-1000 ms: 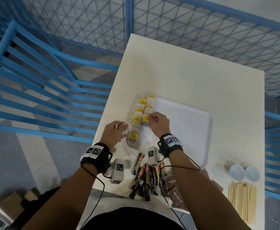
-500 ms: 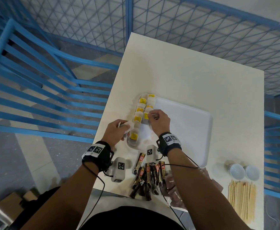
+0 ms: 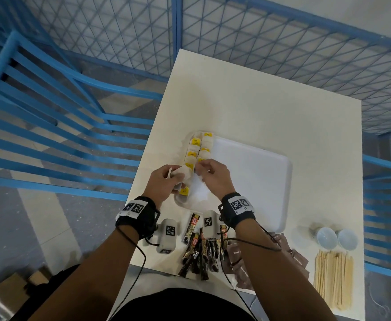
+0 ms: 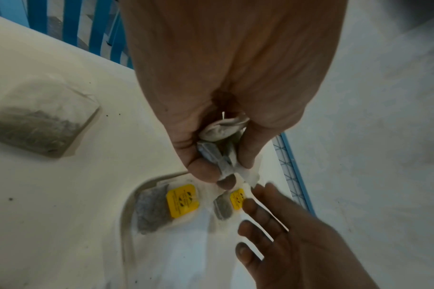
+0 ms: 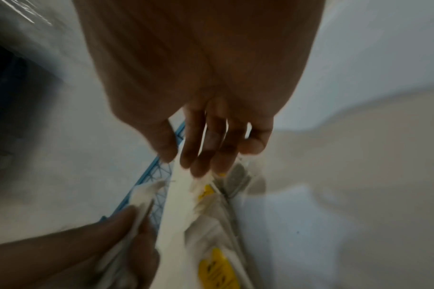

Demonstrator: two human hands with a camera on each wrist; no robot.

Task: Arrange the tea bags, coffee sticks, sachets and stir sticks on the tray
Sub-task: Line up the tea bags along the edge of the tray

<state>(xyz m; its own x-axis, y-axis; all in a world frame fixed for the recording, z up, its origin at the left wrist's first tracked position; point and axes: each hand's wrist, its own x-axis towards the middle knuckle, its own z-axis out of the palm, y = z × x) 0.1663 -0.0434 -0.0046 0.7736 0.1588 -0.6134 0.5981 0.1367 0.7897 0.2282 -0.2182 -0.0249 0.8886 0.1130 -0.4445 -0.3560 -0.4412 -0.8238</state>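
A white tray (image 3: 254,177) lies mid-table with tea bags (image 3: 200,147) bearing yellow tags in two columns along its left edge. My left hand (image 3: 173,177) hovers at the tray's near-left corner and grips a bunch of tea bags (image 4: 218,144) between thumb and fingers (image 4: 203,170). My right hand (image 3: 200,166) is beside it, its straight fingers (image 5: 201,156) touching a yellow-tagged tea bag (image 5: 206,188) in the row. Tagged tea bags (image 4: 166,207) lie in the tray corner under the left hand. One loose tea bag (image 4: 38,127) lies on the table outside the tray.
Coffee sticks (image 3: 199,251) and brown sachets (image 3: 243,262) lie at the near table edge under my forearms. Wooden stir sticks (image 3: 333,279) and two small cups (image 3: 335,238) are at the near right. Blue mesh fencing (image 3: 259,31) surrounds the table.
The left hand with its tea bags has risen toward the row. The right hand's fingers have shifted left, close to the left hand's bundle.
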